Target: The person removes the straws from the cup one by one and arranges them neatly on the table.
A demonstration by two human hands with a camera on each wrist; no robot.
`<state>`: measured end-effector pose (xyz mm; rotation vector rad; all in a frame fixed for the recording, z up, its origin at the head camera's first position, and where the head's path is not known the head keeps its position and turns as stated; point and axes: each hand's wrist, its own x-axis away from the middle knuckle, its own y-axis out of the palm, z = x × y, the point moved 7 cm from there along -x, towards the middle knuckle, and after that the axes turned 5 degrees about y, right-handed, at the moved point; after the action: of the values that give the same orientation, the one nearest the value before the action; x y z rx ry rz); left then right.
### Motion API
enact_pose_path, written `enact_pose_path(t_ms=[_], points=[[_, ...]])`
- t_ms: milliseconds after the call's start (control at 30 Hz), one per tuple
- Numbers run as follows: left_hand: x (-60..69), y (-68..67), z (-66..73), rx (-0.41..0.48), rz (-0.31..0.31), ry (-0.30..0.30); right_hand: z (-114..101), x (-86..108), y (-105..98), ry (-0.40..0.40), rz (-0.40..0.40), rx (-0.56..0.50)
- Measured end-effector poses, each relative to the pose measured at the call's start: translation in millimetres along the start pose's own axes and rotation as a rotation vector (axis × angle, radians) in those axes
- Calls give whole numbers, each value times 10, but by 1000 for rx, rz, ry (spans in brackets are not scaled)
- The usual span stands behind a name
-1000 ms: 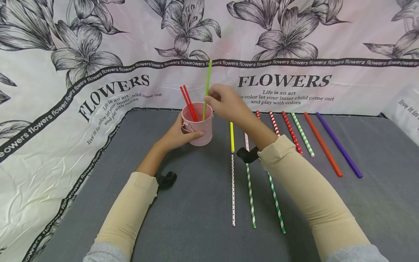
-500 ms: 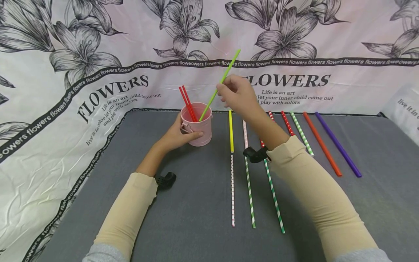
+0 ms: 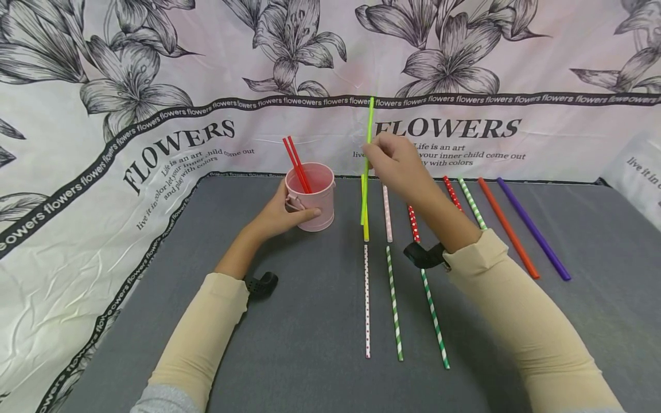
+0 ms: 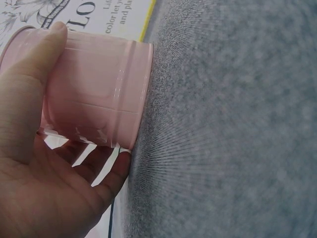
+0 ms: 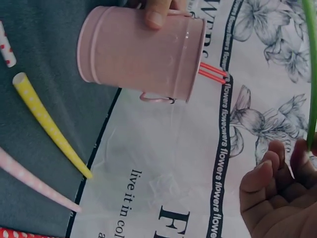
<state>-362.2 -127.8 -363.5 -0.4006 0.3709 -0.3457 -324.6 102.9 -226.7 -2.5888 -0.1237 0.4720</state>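
My left hand [image 3: 283, 211] grips a small pink bucket [image 3: 322, 207] by its side, thumb across the front. Two red straws [image 3: 298, 166] lean inside the bucket, their tops above the rim. To the right of it, my right hand [image 3: 401, 163] pinches a bright green straw [image 3: 370, 123] near its middle. That straw stands nearly upright, outside the bucket, and its lower part overlaps a yellow straw [image 3: 366, 234] in the head view. In the left wrist view, the fingers of my left hand reach around below the bucket [image 4: 99, 89].
Paper straws lie in rows: a red-dotted white one [image 3: 367, 301], green striped ones [image 3: 395, 304], a pink one [image 3: 387, 218] and a red dotted one [image 3: 413, 223]. Orange [image 3: 508, 226] and purple [image 3: 534, 229] straws lie farther right. Flower-printed cloth [image 3: 310, 129] hangs behind the grey table [image 3: 310, 332].
The green straw has come out of the bucket and moved right in my right hand, tilting, then turning nearly upright. My left hand and the bucket have stayed in place.
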Motion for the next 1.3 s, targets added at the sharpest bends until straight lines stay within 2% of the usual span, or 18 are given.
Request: enact_pose_path(t_ms=[167, 400, 600, 767, 1100, 1300], points=[[1, -3, 6, 0, 2, 2, 56, 177, -54, 3, -50, 129], [10, 4, 9, 14, -8, -4, 188, 466, -132, 79, -149, 264], [13, -1, 19, 10, -1, -2, 373, 688, -151, 149, -210, 374], [14, 19, 18, 3, -8, -14, 537, 880, -164, 162, -244, 455], [34, -3, 16, -8, 3, -39, 743, 1163, -162, 168, -296, 517], [31, 5, 10, -4, 6, -37, 902, 1304, -208, 220, -330, 540]])
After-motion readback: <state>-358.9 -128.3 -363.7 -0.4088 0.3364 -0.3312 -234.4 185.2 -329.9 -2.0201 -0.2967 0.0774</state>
